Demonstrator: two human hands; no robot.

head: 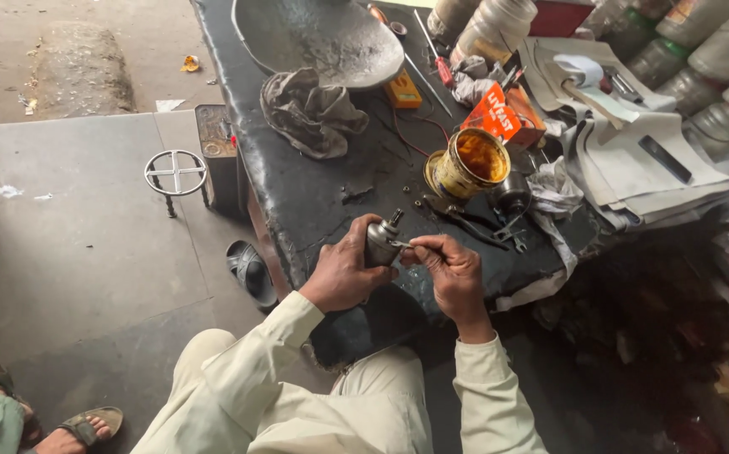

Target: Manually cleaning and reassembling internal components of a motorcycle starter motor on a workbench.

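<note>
Working step, as judged: left hand [343,273] clenched around small grey metal cylinder [381,241] above table [314,202] edge, right hand [452,269] pinching thin tool [405,245] against cylinder side; next, steady fine tip pressure.

From my remote seat I saw a dark, grimy worktop [314,202] that ran away from the wearer. On it lay a crumpled grey rag [311,113] just in front of a big metal pan [322,38]. An open tin [469,162] of amber paste lay tipped on its side near the middle, with an orange box [499,113] behind it and pliers [465,223] and small screws in front. A red-handled screwdriver [436,59] and a yellow meter [403,88] with red leads lay further back. Grey sheets [633,160] were stacked at the right end. On the concrete floor [70,252] stood a wire ring stand [176,174] and a dark sandal [251,271].
</note>
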